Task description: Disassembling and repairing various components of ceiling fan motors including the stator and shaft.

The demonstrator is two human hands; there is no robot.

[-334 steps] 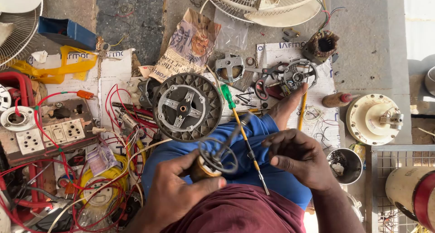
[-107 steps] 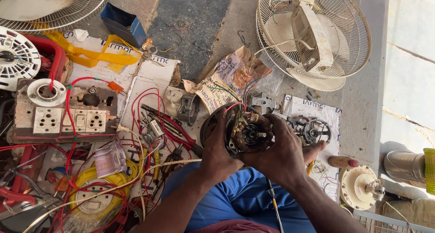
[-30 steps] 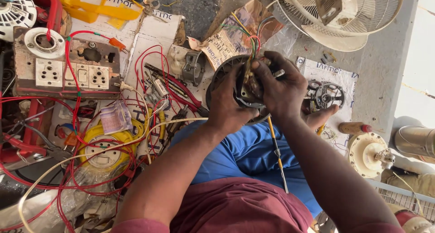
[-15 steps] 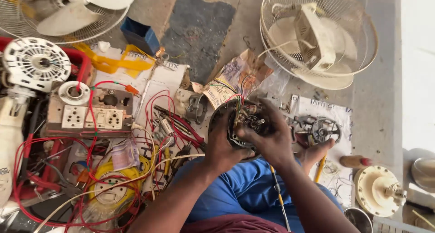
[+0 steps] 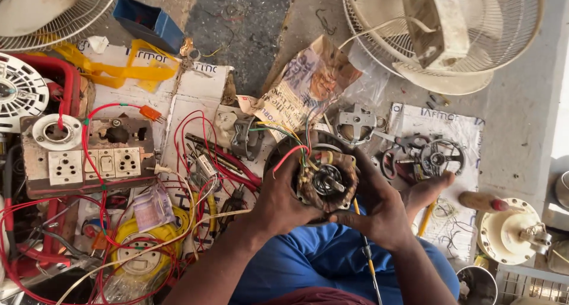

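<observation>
Both hands hold a round fan motor [image 5: 325, 180] with brown copper windings and a short shaft at its centre, above my lap in blue trousers. My left hand [image 5: 277, 199] grips its left side. My right hand [image 5: 379, 213] cups its right and lower side. Red, green and yellow wires [image 5: 291, 145] run up from the motor's top left. A screwdriver shaft [image 5: 368, 259] lies on my thigh under the right hand.
A wooden switch-and-socket board [image 5: 89, 157] with red wires lies at left. A white fan cage [image 5: 441, 29] is at top right, another motor part [image 5: 435, 158] on paper to the right, a cream motor housing [image 5: 510, 231] at lower right, a blue box [image 5: 148, 23] at top.
The view has drifted while both hands stay on the motor. The motor has been turned slightly, so its shaft and windings now face up between the hands.
</observation>
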